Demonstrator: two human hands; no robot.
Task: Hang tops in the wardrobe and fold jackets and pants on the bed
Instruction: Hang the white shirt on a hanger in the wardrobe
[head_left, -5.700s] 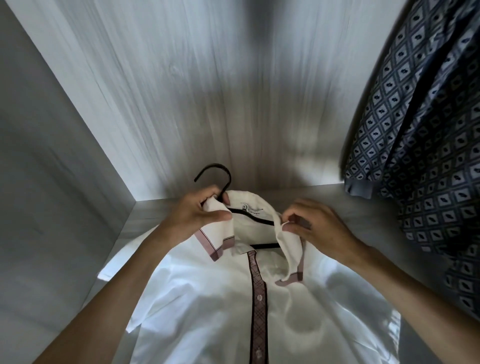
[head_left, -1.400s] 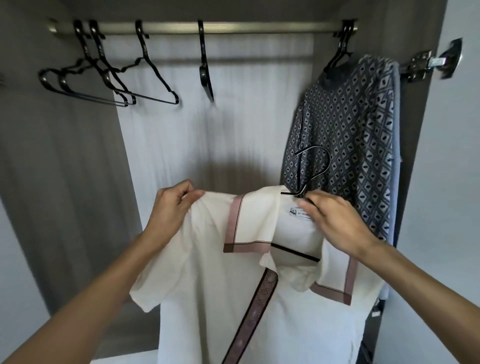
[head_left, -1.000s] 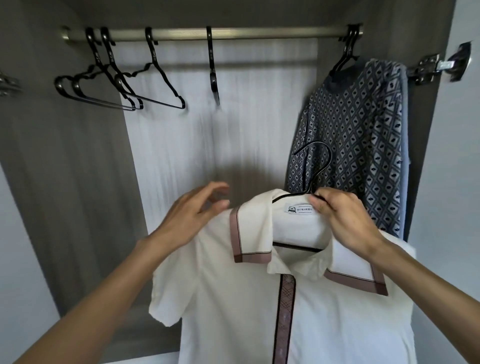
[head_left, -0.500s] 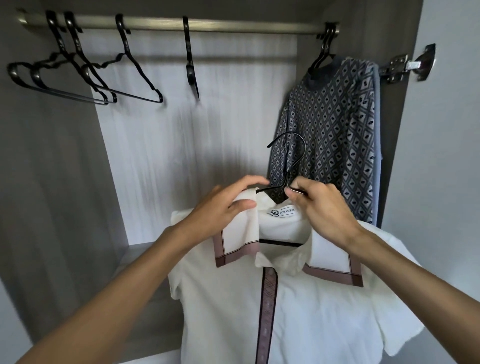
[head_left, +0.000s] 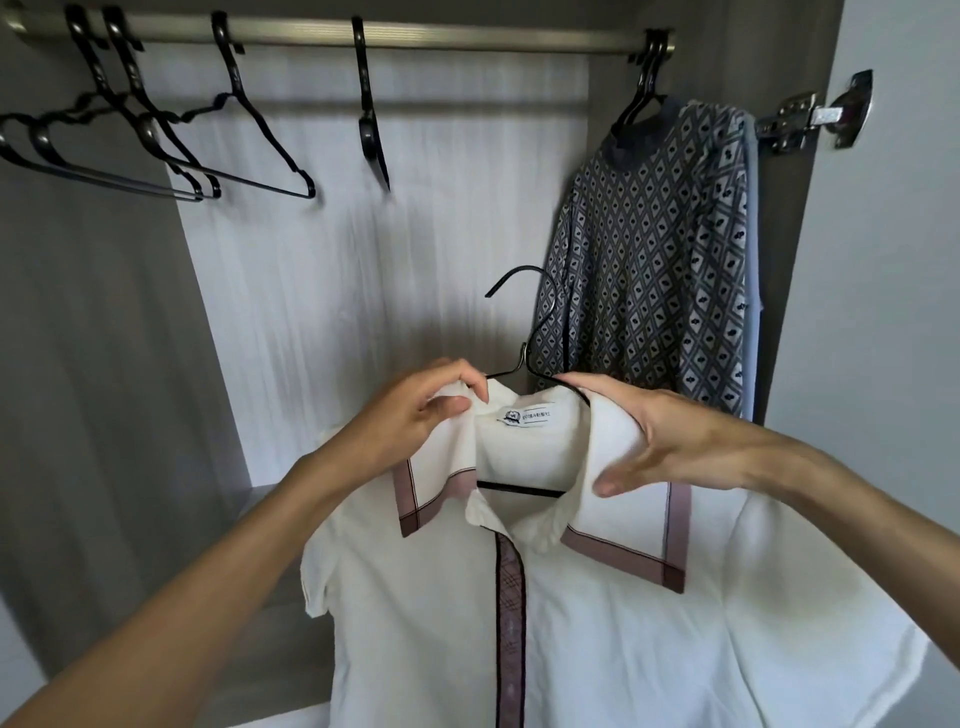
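A white short-sleeved shirt (head_left: 597, 623) with a pink-edged collar and dark placket sits on a black hanger (head_left: 535, 332), whose hook points up, free of the rail. I hold it up in front of the open wardrobe. My left hand (head_left: 415, 421) pinches the left side of the collar at the neck. My right hand (head_left: 654, 441) grips the right side of the collar and the hanger's shoulder under it. The metal rail (head_left: 467, 39) runs across the top, well above the hook.
Several empty black hangers (head_left: 171, 130) hang at the rail's left, another (head_left: 371, 119) near its middle. A grey diamond-patterned top (head_left: 654, 249) hangs at the right end. A door hinge (head_left: 815, 114) sticks out on the right wall. The wardrobe's pale back panel (head_left: 363, 291) stands behind.
The shirt has gone from lying on the wardrobe floor to being held upright. In the last second my left hand moved from the shoulder to the collar, and my right hand shifted onto the right collar.
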